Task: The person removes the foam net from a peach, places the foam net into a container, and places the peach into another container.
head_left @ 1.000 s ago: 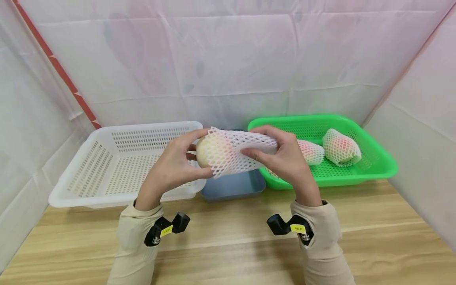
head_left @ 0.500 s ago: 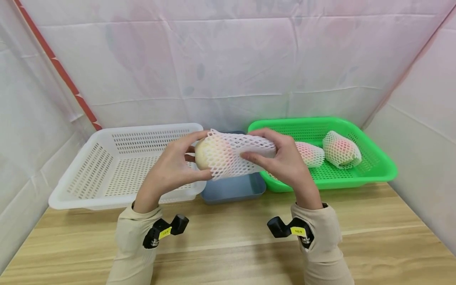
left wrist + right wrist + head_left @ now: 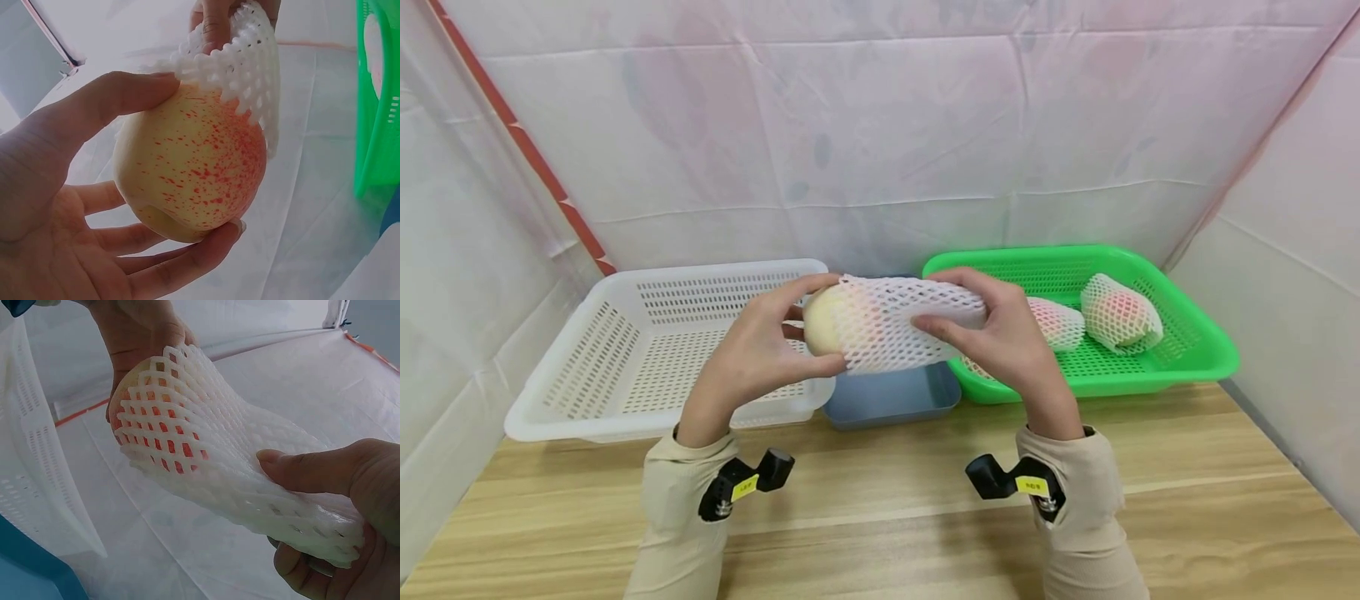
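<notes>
A pale yellow peach with red speckles (image 3: pixel 194 169) is held up over the blue-grey tray, partly inside a white foam net sleeve (image 3: pixel 895 333). My left hand (image 3: pixel 748 354) grips the bare end of the peach, thumb at the sleeve's edge and fingers around the far side. My right hand (image 3: pixel 1007 333) pinches the loose other end of the sleeve, its thumb on top in the right wrist view. Through the mesh (image 3: pixel 169 431) the reddish side of the fruit shows.
A white slotted basket (image 3: pixel 580 367) stands at the left. The green basket (image 3: pixel 1180 379) at the right holds several net-wrapped peaches (image 3: pixel 1120 315). Between them sits the blue-grey tray (image 3: pixel 891 400), on a wooden table (image 3: pixel 880 508). A white curtain hangs behind.
More of the peach's bare end shows at the left, and my left hand has shifted slightly left with it. My right hand keeps hold of the sleeve.
</notes>
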